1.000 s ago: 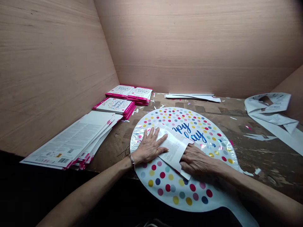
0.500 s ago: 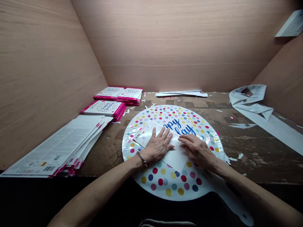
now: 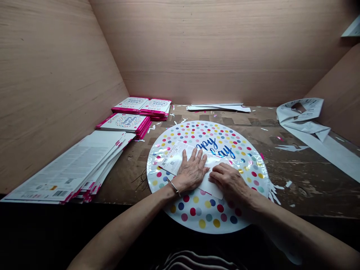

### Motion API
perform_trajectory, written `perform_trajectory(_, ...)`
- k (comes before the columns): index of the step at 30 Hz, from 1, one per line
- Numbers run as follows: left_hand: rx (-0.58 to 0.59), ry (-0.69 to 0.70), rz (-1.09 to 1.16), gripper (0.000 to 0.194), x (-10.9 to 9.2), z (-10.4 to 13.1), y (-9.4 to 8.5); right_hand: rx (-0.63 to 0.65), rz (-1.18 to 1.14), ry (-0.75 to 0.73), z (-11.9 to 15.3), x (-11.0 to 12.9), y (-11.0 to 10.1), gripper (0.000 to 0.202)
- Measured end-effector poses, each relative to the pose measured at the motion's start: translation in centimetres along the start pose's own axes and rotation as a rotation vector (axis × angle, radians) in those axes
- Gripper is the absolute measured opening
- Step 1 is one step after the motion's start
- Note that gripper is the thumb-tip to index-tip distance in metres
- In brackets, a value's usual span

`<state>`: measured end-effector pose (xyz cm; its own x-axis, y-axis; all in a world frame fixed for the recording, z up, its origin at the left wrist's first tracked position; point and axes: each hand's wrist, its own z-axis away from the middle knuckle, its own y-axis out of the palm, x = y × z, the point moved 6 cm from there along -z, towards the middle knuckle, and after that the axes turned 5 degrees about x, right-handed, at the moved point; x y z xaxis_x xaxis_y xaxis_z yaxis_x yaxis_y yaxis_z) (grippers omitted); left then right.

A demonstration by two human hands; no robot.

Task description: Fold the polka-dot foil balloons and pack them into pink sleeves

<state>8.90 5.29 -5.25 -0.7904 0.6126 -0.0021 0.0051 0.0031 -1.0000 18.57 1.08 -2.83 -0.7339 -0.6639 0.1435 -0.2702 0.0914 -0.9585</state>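
Observation:
A round white foil balloon (image 3: 202, 221) with coloured dots and blue lettering lies flat, its lower part over the table's front edge. On it rests a white printed card (image 3: 172, 162). My left hand (image 3: 192, 170) lies flat on this card, fingers spread, a bracelet round the wrist. My right hand (image 3: 229, 182) is at the card's right part, with its fingers curled and pressed together. Whatever may be between those fingertips is hidden.
Pink-and-white packets (image 3: 123, 122) are stacked at the back left, before a fanned pile of printed cards (image 3: 67, 165). White strips (image 3: 218, 108) lie at the back. Crumpled white paper (image 3: 306, 125) is at the right, with scraps on the table (image 3: 253, 123).
My right hand's fingers have curled in from a flatter pose, and the card's right part looks narrower. My left hand still presses on the card. The view has shifted slightly.

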Motion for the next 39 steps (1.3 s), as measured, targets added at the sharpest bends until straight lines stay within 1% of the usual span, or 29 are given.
perform_trajectory(4, -0.018, 0.001, -0.004, 0.05, -0.1, 0.1, -0.1, 0.159, 0.171, -0.054, -0.7, 0.7, 0.4, 0.02)
perform_trajectory(7, -0.013, 0.006, -0.006, 0.049, -0.2, 0.2, -0.2, 0.23, 0.288, -0.059, -0.8, 1.4, 1.0, 0.019)
perform_trajectory(9, -0.006, 0.011, -0.009, 0.048, -0.2, 0.3, -0.2, 0.226, 0.368, -0.063, -0.6, 2.1, 1.4, 0.02)
perform_trajectory(11, 0.002, 0.018, -0.014, 0.047, -0.2, 0.4, -0.2, 0.174, 0.422, -0.074, -0.4, 2.8, 1.5, 0.021)
perform_trajectory(14, 0.01, 0.035, -0.03, 0.048, -0.2, 0.6, -0.1, 0.11, 0.485, -0.112, -0.3, 3.9, 0.9, 0.023)
perform_trajectory(17, 0.0, 0.052, -0.024, 0.05, -0.1, 0.7, -0.1, 0.154, 0.599, -0.181, -0.7, 4.7, -0.1, 0.027)
perform_trajectory(19, -0.006, 0.058, 0.006, 0.049, 0.0, 0.7, -0.2, 0.194, 0.627, -0.247, -0.8, 5.0, -0.6, 0.032)
perform_trajectory(20, -0.006, 0.058, 0.026, 0.049, 0.1, 0.7, -0.3, 0.202, 0.607, -0.29, -0.8, 5.1, -0.8, 0.034)
perform_trajectory(22, 0.008, 0.056, 0.06, 0.049, 0.2, 0.8, -0.3, 0.194, 0.486, -0.336, -0.6, 4.9, -0.7, 0.037)
perform_trajectory(25, 0.041, 0.06, 0.085, 0.051, 0.2, 0.8, -0.3, 0.189, 0.292, -0.332, -1.0, 3.4, 0.2, 0.039)
perform_trajectory(26, 0.045, 0.061, 0.088, 0.051, 0.2, 0.8, -0.3, 0.207, 0.261, -0.307, -1.5, 2.5, 0.6, 0.037)
perform_trajectory(28, 0.033, 0.045, 0.089, 0.048, 0.2, 0.6, -0.4, 0.236, 0.238, -0.196, -2.7, -0.3, 0.6, 0.031)
perform_trajectory(29, 0.023, 0.032, 0.087, 0.046, 0.2, 0.5, -0.4, 0.241, 0.235, -0.114, -3.2, -2.0, 0.3, 0.032)
perform_trajectory(31, 0.007, 0.01, 0.074, 0.045, 0.3, 0.4, -0.3, 0.19, 0.193, 0.045, -3.8, -5.2, -1.3, 0.032)
perform_trajectory(32, 0.002, 0.009, 0.065, 0.045, 0.3, 0.3, -0.2, 0.146, 0.138, 0.083, -3.7, -6.1, -2.2, 0.03)
perform_trajectory(33, -0.005, 0.012, 0.056, 0.045, 0.2, 0.3, -0.1, 0.11, 0.066, 0.088, -3.4, -6.5, -2.8, 0.026)
perform_trajectory(34, -0.017, 0.013, 0.046, 0.045, 0.2, 0.2, 0.0, 0.09, -0.012, 0.066, -2.9, -6.4, -3.2, 0.021)
perform_trajectory(36, -0.052, 0.013, 0.027, 0.045, 0.2, 0.3, 0.2, 0.095, -0.13, -0.004, -1.6, -4.9, -2.9, 0.016)
perform_trajectory(39, -0.084, 0.014, 0.006, 0.045, 0.2, 0.3, 0.3, 0.116, -0.108, -0.056, -0.2, -1.8, -1.2, 0.016)
